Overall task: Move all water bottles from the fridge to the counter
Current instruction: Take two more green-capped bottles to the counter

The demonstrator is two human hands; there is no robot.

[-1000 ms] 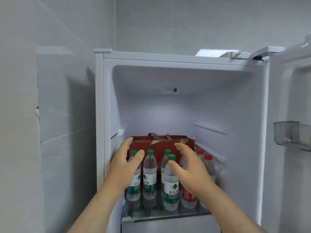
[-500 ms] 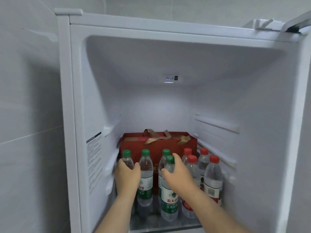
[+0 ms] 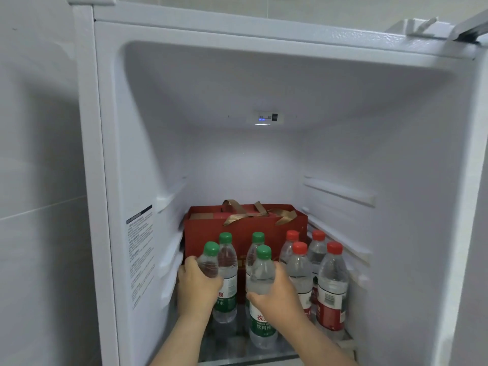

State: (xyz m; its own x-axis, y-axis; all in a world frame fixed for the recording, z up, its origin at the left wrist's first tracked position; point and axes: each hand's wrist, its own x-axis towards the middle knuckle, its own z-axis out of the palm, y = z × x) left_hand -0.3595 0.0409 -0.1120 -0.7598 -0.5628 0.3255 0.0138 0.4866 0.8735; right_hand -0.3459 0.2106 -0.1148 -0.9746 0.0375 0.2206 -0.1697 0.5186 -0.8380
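Several water bottles stand on the glass shelf (image 3: 280, 351) of the open fridge (image 3: 184, 33). The green-capped ones are on the left and the red-capped ones (image 3: 333, 291) on the right. My left hand (image 3: 196, 289) is wrapped around the front-left green-capped bottle (image 3: 210, 260). My right hand (image 3: 277, 294) grips the front-middle green-capped bottle (image 3: 261, 276) around its body. Two more green-capped bottles (image 3: 227, 262) stand just behind these.
A red gift box (image 3: 211, 228) with gold ribbon handles fills the back of the shelf behind the bottles. White fridge walls with shelf rails close in both sides. A grey tiled wall (image 3: 39, 180) lies left of the fridge.
Both hands reached into the fridge and closed around the two front green-capped bottles. The view has moved nearer to the shelf.
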